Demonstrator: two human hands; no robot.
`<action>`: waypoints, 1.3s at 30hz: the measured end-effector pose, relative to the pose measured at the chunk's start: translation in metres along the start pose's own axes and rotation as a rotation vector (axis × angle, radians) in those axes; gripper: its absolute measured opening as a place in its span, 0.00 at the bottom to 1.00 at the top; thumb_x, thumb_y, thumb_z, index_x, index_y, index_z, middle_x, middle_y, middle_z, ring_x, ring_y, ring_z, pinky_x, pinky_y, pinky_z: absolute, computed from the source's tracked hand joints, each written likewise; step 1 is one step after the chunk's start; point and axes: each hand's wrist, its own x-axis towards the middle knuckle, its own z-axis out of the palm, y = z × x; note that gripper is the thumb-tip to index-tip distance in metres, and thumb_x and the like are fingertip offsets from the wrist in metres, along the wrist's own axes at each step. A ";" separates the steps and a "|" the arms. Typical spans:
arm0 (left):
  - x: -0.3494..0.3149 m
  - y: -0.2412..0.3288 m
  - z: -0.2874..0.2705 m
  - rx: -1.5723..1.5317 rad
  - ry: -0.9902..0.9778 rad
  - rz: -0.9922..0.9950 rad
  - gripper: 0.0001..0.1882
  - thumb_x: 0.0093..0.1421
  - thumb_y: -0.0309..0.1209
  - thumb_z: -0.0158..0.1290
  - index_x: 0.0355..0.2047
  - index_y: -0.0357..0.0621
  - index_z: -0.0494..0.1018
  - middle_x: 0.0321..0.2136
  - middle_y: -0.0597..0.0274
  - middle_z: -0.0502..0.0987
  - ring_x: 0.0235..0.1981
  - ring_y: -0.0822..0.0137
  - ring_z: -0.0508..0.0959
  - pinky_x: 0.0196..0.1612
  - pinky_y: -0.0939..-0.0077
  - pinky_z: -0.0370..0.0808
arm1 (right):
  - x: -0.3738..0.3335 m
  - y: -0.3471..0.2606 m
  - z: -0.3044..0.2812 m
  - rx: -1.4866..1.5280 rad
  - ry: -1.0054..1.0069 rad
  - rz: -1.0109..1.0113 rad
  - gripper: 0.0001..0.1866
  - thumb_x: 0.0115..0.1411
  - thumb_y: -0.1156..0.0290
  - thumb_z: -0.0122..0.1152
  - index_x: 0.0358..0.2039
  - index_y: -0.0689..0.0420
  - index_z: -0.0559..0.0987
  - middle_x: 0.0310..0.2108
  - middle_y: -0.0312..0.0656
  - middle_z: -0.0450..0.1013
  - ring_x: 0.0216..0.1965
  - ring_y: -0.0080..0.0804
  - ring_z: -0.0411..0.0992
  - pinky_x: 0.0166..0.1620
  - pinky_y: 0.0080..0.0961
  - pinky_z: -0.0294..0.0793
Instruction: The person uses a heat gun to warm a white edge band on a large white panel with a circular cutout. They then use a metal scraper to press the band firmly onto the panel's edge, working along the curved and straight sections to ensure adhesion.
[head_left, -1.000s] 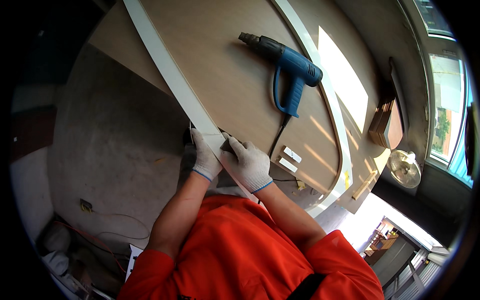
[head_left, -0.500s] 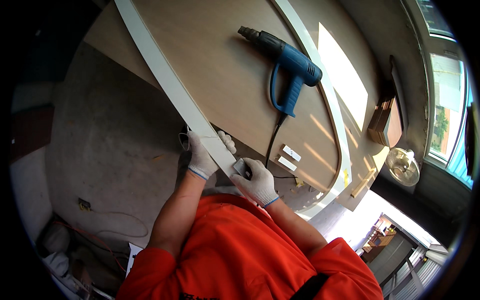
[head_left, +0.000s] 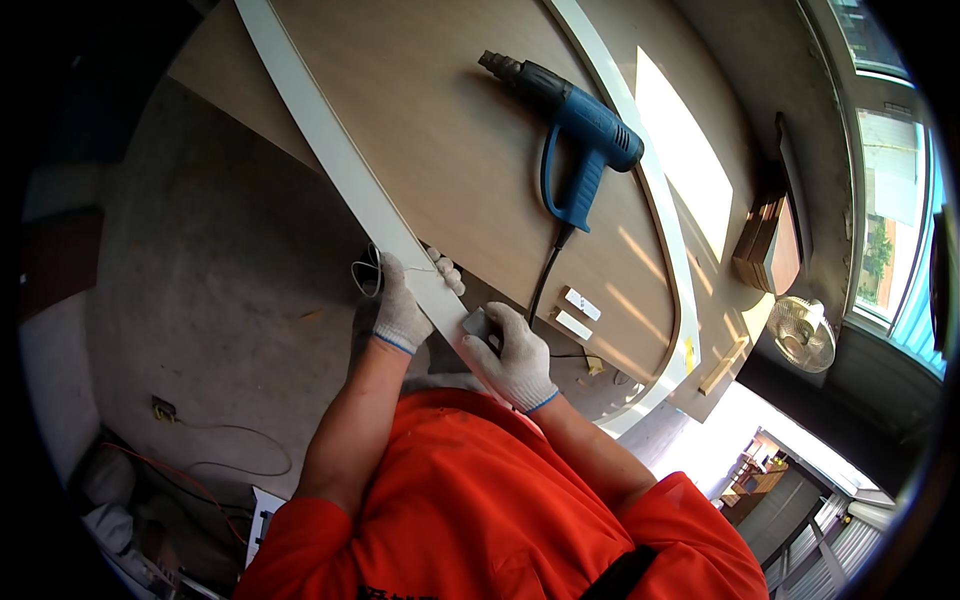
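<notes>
A long white strip-shaped board point(head_left: 345, 172) runs from the far left of the table down to my body. My gloved left hand point(head_left: 404, 308) is wrapped around it, thumb on one edge and fingertips showing past the other. In my gloved right hand point(head_left: 520, 356) is a small grey block point(head_left: 478, 323), pinched against the board's right edge; its exact kind is unclear. A thin pale curled strand point(head_left: 366, 274) loops beside my left thumb, and part of it crosses the board.
A blue heat gun point(head_left: 588, 125) lies on the brown table point(head_left: 430, 130), its black cord trailing toward me. Right of it is a curved white strip point(head_left: 668, 225). Two small white pieces point(head_left: 573, 324) lie near the edge. A fan point(head_left: 801, 334) stands by the window.
My right hand and the grey block have shifted slightly to the left and up along the board. The thin strand's loop beside my left hand appears larger.
</notes>
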 end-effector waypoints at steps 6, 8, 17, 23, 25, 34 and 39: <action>0.003 0.003 -0.005 -0.064 -0.023 -0.062 0.51 0.45 0.83 0.59 0.45 0.48 0.74 0.33 0.60 0.74 0.37 0.59 0.75 0.45 0.62 0.75 | 0.012 -0.009 -0.002 -0.051 0.002 -0.115 0.27 0.63 0.56 0.71 0.58 0.54 0.76 0.47 0.51 0.81 0.43 0.52 0.83 0.42 0.46 0.83; 0.003 0.002 -0.004 -0.049 -0.022 -0.051 0.51 0.44 0.84 0.59 0.44 0.48 0.73 0.33 0.60 0.74 0.37 0.59 0.75 0.44 0.61 0.75 | 0.016 -0.013 -0.002 -0.054 -0.003 -0.130 0.26 0.63 0.56 0.71 0.58 0.54 0.77 0.47 0.51 0.81 0.43 0.52 0.83 0.42 0.45 0.83; 0.002 0.005 0.005 -0.007 0.056 0.008 0.55 0.47 0.90 0.46 0.44 0.45 0.71 0.33 0.56 0.75 0.38 0.55 0.77 0.45 0.59 0.77 | 0.026 -0.020 0.003 -0.075 0.028 -0.179 0.27 0.64 0.57 0.70 0.60 0.52 0.79 0.43 0.50 0.81 0.40 0.50 0.83 0.39 0.43 0.83; 0.003 0.001 0.011 -0.034 0.209 0.083 0.56 0.53 0.90 0.36 0.48 0.47 0.71 0.35 0.58 0.76 0.38 0.57 0.78 0.45 0.60 0.79 | 0.050 -0.036 -0.001 -0.185 -0.009 -0.269 0.29 0.63 0.57 0.69 0.65 0.46 0.79 0.38 0.49 0.80 0.35 0.50 0.83 0.37 0.45 0.83; 0.002 0.002 0.010 -0.002 0.212 0.080 0.55 0.54 0.90 0.34 0.49 0.47 0.71 0.37 0.58 0.77 0.39 0.57 0.78 0.47 0.60 0.80 | 0.054 -0.039 -0.001 -0.180 -0.041 -0.268 0.31 0.63 0.58 0.68 0.67 0.43 0.78 0.37 0.49 0.80 0.33 0.50 0.82 0.35 0.45 0.82; 0.001 0.001 0.017 0.048 0.288 0.078 0.55 0.58 0.89 0.27 0.50 0.48 0.71 0.42 0.60 0.77 0.45 0.58 0.78 0.52 0.60 0.78 | 0.079 -0.026 -0.003 -0.335 -0.089 -0.402 0.26 0.62 0.59 0.69 0.61 0.46 0.82 0.35 0.47 0.80 0.30 0.51 0.81 0.33 0.45 0.82; 0.000 0.001 0.017 0.083 0.362 0.039 0.59 0.57 0.90 0.25 0.56 0.48 0.71 0.48 0.58 0.77 0.50 0.57 0.78 0.56 0.59 0.78 | 0.090 -0.035 -0.006 -0.366 -0.138 -0.416 0.24 0.62 0.61 0.68 0.59 0.47 0.81 0.34 0.46 0.78 0.29 0.51 0.80 0.32 0.47 0.80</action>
